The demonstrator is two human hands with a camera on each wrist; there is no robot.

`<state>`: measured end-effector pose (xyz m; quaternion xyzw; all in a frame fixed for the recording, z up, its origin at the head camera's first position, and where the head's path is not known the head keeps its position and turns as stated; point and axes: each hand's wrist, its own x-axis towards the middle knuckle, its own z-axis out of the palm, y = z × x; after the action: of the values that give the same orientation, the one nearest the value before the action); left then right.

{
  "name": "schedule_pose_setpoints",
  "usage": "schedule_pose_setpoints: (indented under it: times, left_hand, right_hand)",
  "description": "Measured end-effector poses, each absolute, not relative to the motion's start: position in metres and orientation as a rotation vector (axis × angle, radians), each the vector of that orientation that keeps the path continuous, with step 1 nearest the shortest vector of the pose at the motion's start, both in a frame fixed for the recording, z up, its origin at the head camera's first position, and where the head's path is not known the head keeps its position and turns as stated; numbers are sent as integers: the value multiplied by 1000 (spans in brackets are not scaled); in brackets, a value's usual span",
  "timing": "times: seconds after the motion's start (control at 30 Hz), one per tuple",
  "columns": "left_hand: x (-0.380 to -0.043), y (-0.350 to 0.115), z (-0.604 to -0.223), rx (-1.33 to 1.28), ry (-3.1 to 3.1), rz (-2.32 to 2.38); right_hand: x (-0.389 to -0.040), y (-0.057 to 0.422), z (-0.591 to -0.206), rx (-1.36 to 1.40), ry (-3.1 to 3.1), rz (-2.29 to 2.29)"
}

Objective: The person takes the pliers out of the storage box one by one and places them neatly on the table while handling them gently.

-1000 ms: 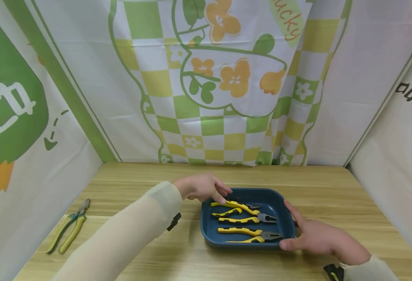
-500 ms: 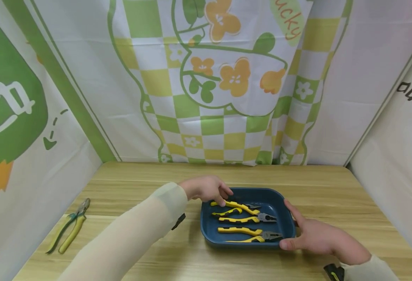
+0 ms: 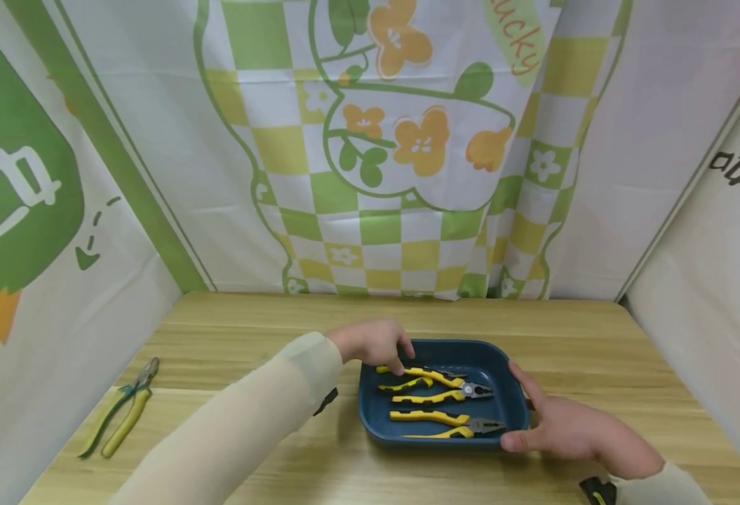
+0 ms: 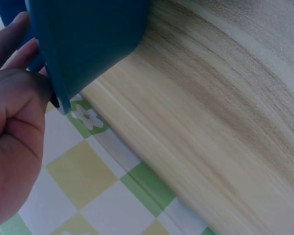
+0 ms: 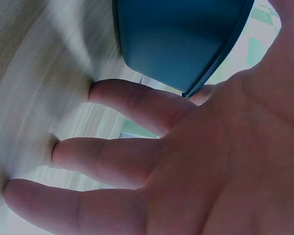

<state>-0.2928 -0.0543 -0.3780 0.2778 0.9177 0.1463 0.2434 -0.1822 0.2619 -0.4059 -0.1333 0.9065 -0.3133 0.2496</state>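
Observation:
A dark blue tray (image 3: 377, 428) holds several yellow-and-black pliers. My left hand (image 3: 377, 344) reaches over its far left rim, with bent fingers at the handles of the rearmost pliers (image 3: 435, 375). The thumb touches a yellow handle; whether the fingers close round it is hidden. In the left wrist view the tray wall (image 4: 93, 39) stands between that hand (image 4: 14, 127) and the table. At the tray's right end, my right hand (image 3: 574, 424) spreads thumb and index finger along the rim. Its other fingers (image 5: 108, 152) press straight down on the table. More pliers (image 3: 454, 421) lie at the tray's front.
Worn pliers (image 3: 126, 410) with green and yellow handles lie at the left of the wooden table (image 3: 268, 312). A checked floral curtain (image 3: 407, 175) hangs behind the table. White cloth walls flank both sides.
My left hand has moved slightly right and down, and its thumb is lower on the rear pliers' handle. The right hand and the pliers show no clear movement.

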Motion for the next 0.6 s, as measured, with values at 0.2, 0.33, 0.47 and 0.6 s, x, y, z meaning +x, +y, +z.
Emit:
schedule_pose_setpoints:
  times: [0.2,0.33,0.47,0.6]
  left_hand:
    - [-290,-52,-380,749,2504,365]
    - [-288,-51,-382,751,2498,320]
    - [-288,-48,-385,777,2500,288]
    - [-287,-45,-384,784,2488,274]
  right_hand:
    - [-184,262,-408,-350,2461,-852]
    - [-185,263,-408,-340,2452,-857]
    - [-185,263,-408,-337,2448,-863]
    - [-185,263,-409,-335,2432,-876]
